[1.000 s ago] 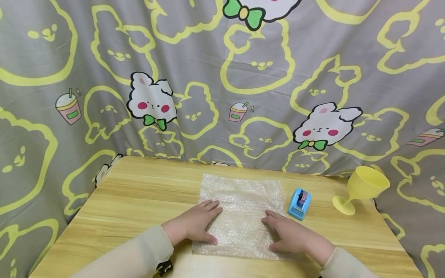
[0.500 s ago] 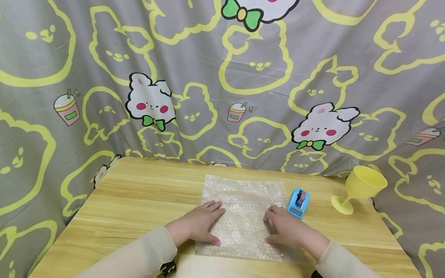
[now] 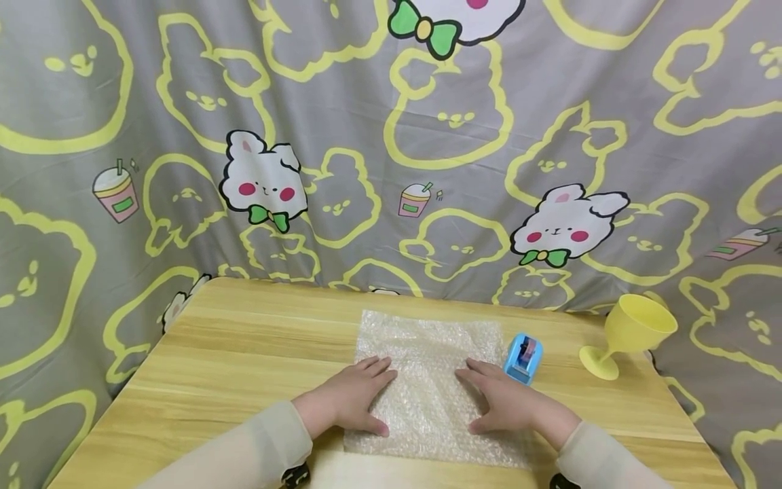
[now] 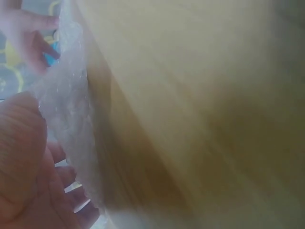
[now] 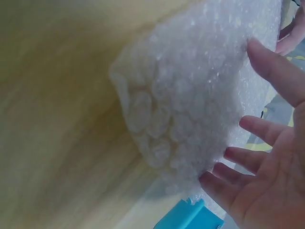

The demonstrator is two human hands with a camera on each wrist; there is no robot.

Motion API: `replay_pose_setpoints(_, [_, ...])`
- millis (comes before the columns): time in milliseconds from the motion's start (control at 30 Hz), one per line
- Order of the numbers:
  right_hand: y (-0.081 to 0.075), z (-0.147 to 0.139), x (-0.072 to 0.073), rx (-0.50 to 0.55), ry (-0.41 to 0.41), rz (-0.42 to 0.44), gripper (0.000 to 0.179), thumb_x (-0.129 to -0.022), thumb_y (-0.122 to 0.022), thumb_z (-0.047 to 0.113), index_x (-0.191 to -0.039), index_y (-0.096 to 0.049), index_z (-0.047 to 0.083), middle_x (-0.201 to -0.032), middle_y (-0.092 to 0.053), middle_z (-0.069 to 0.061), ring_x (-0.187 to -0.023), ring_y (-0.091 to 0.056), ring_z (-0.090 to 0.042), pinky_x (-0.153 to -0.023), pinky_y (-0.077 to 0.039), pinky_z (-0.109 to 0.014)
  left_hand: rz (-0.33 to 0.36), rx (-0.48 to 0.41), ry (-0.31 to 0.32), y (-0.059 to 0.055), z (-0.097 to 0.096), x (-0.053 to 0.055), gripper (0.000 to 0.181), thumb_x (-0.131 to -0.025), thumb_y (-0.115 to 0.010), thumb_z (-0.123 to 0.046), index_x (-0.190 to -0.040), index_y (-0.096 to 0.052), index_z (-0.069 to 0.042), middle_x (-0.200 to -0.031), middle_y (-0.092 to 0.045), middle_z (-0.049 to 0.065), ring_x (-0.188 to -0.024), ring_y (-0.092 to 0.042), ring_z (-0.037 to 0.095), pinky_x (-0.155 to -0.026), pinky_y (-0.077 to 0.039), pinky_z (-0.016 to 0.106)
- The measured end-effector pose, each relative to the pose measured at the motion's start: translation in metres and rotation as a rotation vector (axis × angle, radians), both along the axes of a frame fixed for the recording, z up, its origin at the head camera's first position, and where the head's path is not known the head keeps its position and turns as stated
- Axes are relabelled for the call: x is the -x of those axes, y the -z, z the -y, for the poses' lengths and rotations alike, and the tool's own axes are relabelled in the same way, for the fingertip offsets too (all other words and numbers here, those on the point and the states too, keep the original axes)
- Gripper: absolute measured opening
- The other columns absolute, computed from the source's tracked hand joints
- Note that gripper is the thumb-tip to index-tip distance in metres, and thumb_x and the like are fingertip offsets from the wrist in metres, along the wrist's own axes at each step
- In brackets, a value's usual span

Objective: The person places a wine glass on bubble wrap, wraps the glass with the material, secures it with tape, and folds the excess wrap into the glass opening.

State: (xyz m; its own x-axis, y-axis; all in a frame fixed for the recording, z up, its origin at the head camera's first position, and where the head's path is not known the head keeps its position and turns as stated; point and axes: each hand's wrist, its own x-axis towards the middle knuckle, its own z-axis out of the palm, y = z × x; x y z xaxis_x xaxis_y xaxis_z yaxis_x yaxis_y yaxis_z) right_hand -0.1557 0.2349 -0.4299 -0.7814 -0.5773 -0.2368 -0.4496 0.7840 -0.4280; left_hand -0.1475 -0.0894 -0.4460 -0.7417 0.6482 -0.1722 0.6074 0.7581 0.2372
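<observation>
A sheet of clear bubble wrap (image 3: 427, 401) lies spread flat on the wooden table. My left hand (image 3: 357, 394) rests on its left side, fingers extended and thumb apart. On the right side my right hand (image 3: 507, 397) lies the same way, its fingers spread over the sheet. In the right wrist view, the fingertips of the right hand (image 5: 267, 176) touch the bubble wrap (image 5: 190, 95), whose near corner lifts slightly. The left wrist view has the left hand (image 4: 38, 176) along the sheet's edge (image 4: 71, 95).
Right beside the right hand stands a blue tape dispenser (image 3: 523, 358) with a roll of tape in it. A yellow plastic goblet (image 3: 635, 326) stands farther right on the wooden table (image 3: 244, 353). Behind the table hangs a grey patterned curtain (image 3: 354, 102).
The right hand's fingers curled in a little half a second ago and are now spread out again on the bubble wrap. The left hand has stayed in place on the sheet.
</observation>
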Motion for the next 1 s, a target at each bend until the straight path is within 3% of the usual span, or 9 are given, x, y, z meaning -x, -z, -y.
replay_pose_setpoints(333, [0.000,0.001,-0.002,0.011,-0.013,-0.013,0.092,-0.076,-0.087,0.039,-0.149,-0.044,0.005,-0.156,-0.030,-0.029,-0.140,-0.029,-0.052,-0.108,-0.033,-0.067,-0.035,0.013,0.035,0.000,0.007,0.006,0.104,-0.072,-0.075,-0.070,-0.152,-0.042,-0.013,-0.160,-0.033,0.014,-0.146,-0.029,0.034,-0.119,-0.028,0.045])
replay_pose_setpoints(533, [0.001,0.001,-0.001,-0.003,0.002,-0.017,0.092,-0.075,-0.088,0.039,-0.150,-0.044,0.006,-0.156,-0.030,-0.029,-0.141,-0.029,-0.051,-0.108,-0.032,-0.066,0.033,-0.015,0.029,-0.007,0.015,0.012,0.114,-0.064,-0.083,-0.065,-0.154,-0.039,-0.010,-0.162,-0.026,0.017,-0.148,-0.024,0.034,-0.119,-0.026,0.046])
replay_pose_setpoints(733, [0.001,0.002,-0.001,-0.010,-0.007,-0.031,0.092,-0.075,-0.088,0.038,-0.150,-0.044,0.006,-0.156,-0.030,-0.029,-0.140,-0.030,-0.051,-0.109,-0.032,-0.065,0.076,-0.007,0.011,-0.011,0.022,0.013,0.107,-0.072,-0.080,-0.063,-0.153,-0.040,-0.006,-0.162,-0.029,0.014,-0.148,-0.028,0.029,-0.117,-0.031,0.041])
replay_pose_setpoints(1000, [0.002,0.002,-0.003,0.002,0.027,-0.013,0.099,-0.074,-0.088,0.041,-0.150,-0.040,-0.001,-0.157,-0.030,-0.027,-0.142,-0.029,-0.049,-0.112,-0.030,-0.062,-0.048,0.014,0.066,-0.011,0.025,0.011,0.105,-0.069,-0.079,-0.066,-0.146,-0.048,-0.002,-0.154,-0.040,0.016,-0.141,-0.038,0.031,-0.115,-0.036,0.040])
